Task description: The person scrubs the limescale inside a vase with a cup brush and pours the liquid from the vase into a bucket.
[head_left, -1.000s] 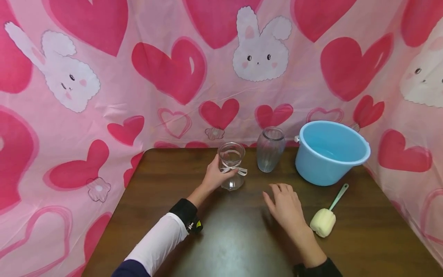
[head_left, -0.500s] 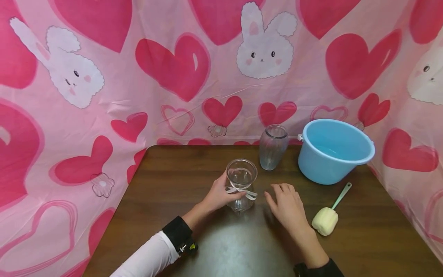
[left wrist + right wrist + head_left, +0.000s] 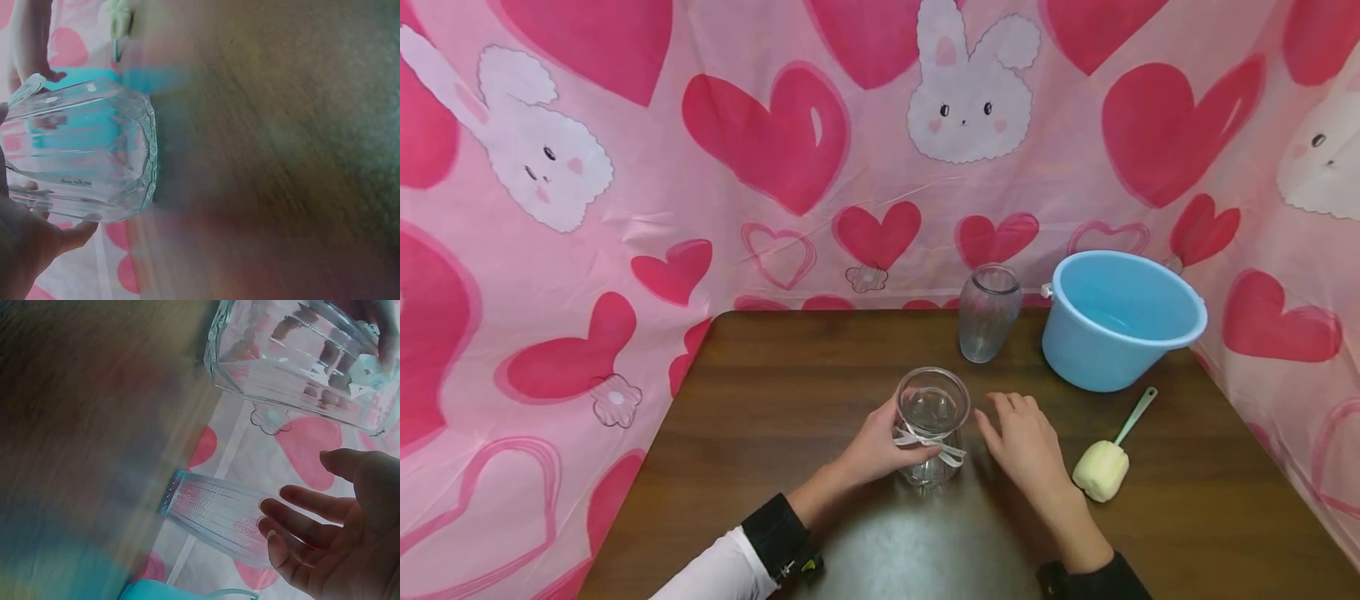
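Glass vase (image 3: 931, 435) with a white ribbon bow (image 3: 942, 446) at its neck stands upright near the front-middle of the wooden table (image 3: 760, 400), left hand (image 3: 880, 446) curled round its neck, thumb and fingers wrapping the glass just by the bow. Right hand (image 3: 1024, 443) just beside it on the right, palm down, fingers straight and loose, holding nothing, apart from the glass. Looks like the positioning step: vase gripped and set close in. Next move likely needs the right hand to pick a tool, judging by the sponge brush (image 3: 1103, 468) lying near that hand. Farther back, a second ribbed glass vase (image 3: 988, 313) stands upright, and beside it a blue bucket (image 3: 1120, 321), against the pink heart backdrop (image 3: 775, 142).
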The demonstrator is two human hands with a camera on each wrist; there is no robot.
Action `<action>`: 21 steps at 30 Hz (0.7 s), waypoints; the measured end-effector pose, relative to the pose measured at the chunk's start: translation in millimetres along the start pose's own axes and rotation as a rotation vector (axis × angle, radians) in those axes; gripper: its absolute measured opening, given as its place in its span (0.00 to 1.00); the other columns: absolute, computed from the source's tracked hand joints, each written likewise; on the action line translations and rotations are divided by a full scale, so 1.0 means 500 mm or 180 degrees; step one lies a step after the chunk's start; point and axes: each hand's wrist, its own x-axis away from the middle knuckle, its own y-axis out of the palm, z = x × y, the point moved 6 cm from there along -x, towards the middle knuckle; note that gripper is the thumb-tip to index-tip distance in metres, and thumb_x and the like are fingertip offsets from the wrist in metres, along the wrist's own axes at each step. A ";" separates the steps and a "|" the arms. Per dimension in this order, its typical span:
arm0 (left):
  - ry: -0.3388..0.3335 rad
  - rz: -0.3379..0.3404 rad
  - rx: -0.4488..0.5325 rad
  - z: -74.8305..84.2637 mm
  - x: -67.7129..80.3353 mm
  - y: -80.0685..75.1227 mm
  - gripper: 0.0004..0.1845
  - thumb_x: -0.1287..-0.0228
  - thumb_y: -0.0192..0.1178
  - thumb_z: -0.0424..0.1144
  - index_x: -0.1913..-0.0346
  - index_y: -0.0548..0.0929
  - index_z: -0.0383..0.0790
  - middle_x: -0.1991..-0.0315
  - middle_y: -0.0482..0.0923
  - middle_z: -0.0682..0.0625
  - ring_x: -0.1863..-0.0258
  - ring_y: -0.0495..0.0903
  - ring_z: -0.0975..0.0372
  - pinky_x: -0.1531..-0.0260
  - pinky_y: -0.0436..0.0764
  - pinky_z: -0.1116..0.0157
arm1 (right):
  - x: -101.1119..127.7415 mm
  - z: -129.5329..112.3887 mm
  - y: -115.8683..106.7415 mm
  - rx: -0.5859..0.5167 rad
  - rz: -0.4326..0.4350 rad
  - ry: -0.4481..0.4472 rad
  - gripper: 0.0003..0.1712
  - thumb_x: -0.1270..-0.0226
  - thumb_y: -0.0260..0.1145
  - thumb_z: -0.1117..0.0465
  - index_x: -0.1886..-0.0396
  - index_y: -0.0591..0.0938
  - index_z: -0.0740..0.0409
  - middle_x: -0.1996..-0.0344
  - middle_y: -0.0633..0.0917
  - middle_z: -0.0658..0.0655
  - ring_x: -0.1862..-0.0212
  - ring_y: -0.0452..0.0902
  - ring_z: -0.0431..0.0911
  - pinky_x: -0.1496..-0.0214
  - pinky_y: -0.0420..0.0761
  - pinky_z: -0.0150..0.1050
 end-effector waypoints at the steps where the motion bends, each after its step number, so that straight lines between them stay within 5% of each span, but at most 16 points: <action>1: -0.0005 -0.0004 0.0012 0.000 0.001 0.001 0.41 0.47 0.82 0.43 0.31 0.73 0.44 0.42 0.83 0.41 0.48 0.84 0.46 0.47 0.80 0.61 | -0.001 0.000 0.001 0.0003 -0.0023 0.0013 0.21 0.29 0.71 0.55 0.49 0.85 0.68 0.55 0.86 0.68 0.51 0.79 0.62 0.50 0.83 0.59; 13: -0.0080 -0.0015 0.0062 0.000 0.010 -0.001 0.43 0.47 0.82 0.42 0.29 0.71 0.43 0.40 0.82 0.39 0.44 0.83 0.45 0.43 0.78 0.60 | -0.007 0.007 -0.012 -0.0015 -0.0269 0.0164 0.20 0.29 0.71 0.55 0.47 0.84 0.67 0.59 0.87 0.65 0.55 0.82 0.61 0.57 0.85 0.59; 21: -0.0100 -0.0077 0.0050 0.005 0.006 -0.002 0.42 0.46 0.81 0.42 0.31 0.72 0.36 0.40 0.82 0.40 0.43 0.83 0.46 0.43 0.78 0.60 | -0.022 0.061 -0.090 -0.0134 -0.0333 0.0313 0.19 0.26 0.68 0.59 0.44 0.82 0.68 0.57 0.87 0.68 0.54 0.83 0.64 0.53 0.82 0.63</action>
